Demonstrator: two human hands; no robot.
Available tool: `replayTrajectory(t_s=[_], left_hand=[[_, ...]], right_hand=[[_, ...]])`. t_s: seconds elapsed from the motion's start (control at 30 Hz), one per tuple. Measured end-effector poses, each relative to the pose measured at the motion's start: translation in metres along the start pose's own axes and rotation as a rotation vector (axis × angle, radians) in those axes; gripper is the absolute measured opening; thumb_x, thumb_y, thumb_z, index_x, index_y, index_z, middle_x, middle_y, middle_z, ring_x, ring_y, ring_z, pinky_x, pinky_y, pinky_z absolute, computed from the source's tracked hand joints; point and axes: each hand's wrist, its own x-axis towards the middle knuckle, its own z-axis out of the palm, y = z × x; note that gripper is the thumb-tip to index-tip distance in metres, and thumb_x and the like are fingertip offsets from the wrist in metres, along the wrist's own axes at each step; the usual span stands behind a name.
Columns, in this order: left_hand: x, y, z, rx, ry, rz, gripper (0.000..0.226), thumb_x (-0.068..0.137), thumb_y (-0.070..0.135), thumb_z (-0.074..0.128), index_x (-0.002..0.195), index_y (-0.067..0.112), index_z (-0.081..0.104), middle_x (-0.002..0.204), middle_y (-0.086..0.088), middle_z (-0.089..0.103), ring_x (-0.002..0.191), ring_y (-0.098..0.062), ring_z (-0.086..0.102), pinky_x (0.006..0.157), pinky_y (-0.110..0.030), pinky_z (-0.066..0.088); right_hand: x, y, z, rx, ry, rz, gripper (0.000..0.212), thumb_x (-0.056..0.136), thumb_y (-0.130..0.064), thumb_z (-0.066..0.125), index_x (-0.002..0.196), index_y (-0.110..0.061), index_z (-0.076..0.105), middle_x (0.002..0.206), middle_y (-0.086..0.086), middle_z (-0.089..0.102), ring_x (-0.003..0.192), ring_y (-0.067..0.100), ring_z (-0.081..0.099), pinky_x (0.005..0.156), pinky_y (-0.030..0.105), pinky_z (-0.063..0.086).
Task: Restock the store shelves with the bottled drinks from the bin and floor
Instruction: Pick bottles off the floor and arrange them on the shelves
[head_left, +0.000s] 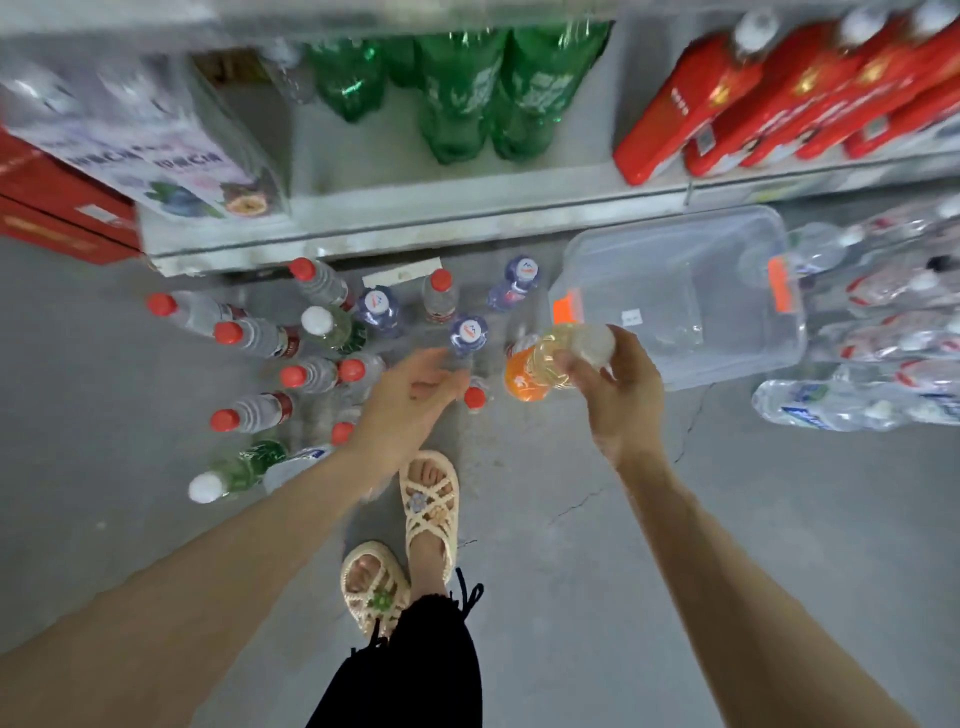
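A grey concrete floor (571, 519) runs beneath a store's bottom shelf (415, 218); red-capped bottles (249, 335) stand on it beside a clear bin (649, 260). The right hand (618, 389) grips an orange-labelled yellowish drink (540, 364) near its cap, above the floor. The left hand (410, 395) hangs loosely open, apparently touching nothing.

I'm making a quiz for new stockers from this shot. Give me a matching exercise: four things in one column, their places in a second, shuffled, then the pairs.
1 orange-label bottle
2 green bottles
3 red-capped bottles
4 clear bin

A on the floor by the left hand
B gripped by the right hand
C on the shelf
D on the floor, just beyond the right hand

Pairs: 1-B, 2-C, 3-A, 4-D
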Motion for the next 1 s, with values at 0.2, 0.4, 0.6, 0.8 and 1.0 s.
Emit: replayTrajectory(t_s=[0.2,0.4,0.6,0.8,1.0], left_hand=[[-0.065,0.115,-0.030,-0.025,0.038,0.184,0.035,0.086,0.019,0.066,0.119,0.019,0.055,0.094,0.008,0.062,0.085,0.000,0.060,0.069,-0.002,0.044],[-0.130,0.226,-0.075,-0.040,0.113,0.414,0.050,0.078,0.016,0.076,0.121,0.023,0.050,0.098,0.012,0.059,0.087,0.002,0.057,0.075,-0.003,0.043],[-0.179,0.322,-0.123,-0.038,0.166,0.608,0.064,0.074,0.008,0.078,0.130,0.016,0.047,0.102,0.013,0.058,0.085,0.010,0.055,0.069,-0.002,0.042],[-0.196,0.389,-0.157,0.026,0.230,0.739,0.065,0.073,0.004,0.078,0.131,0.012,0.049,0.114,0.006,0.058,0.089,0.016,0.054,0.071,0.004,0.036],[-0.186,0.424,-0.170,0.027,0.316,0.753,0.057,0.068,0.008,0.082,0.119,0.016,0.057,0.111,0.001,0.066,0.104,-0.015,0.062,0.095,-0.029,0.048]], right_hand=[[-0.036,-0.165,-0.025,0.098,-0.068,-0.232,0.024,0.076,-0.015,0.079,0.098,-0.011,0.069,0.087,-0.002,0.070,0.078,0.004,0.063,0.068,0.012,0.046],[-0.086,-0.329,-0.037,0.152,-0.119,-0.500,0.020,0.069,-0.017,0.084,0.080,-0.023,0.069,0.075,-0.008,0.070,0.074,0.007,0.063,0.071,0.025,0.052],[-0.131,-0.458,-0.046,0.151,-0.221,-0.713,0.017,0.075,-0.017,0.080,0.088,-0.016,0.070,0.078,-0.004,0.070,0.072,0.004,0.063,0.066,0.021,0.052],[-0.147,-0.542,-0.054,0.163,-0.332,-0.832,0.010,0.082,-0.012,0.074,0.087,-0.017,0.067,0.071,-0.011,0.068,0.069,0.001,0.062,0.066,0.018,0.050],[-0.140,-0.591,-0.055,0.137,-0.458,-0.891,0.010,0.087,-0.012,0.068,0.096,-0.010,0.063,0.073,-0.008,0.064,0.060,-0.006,0.058,0.052,0.009,0.042]])
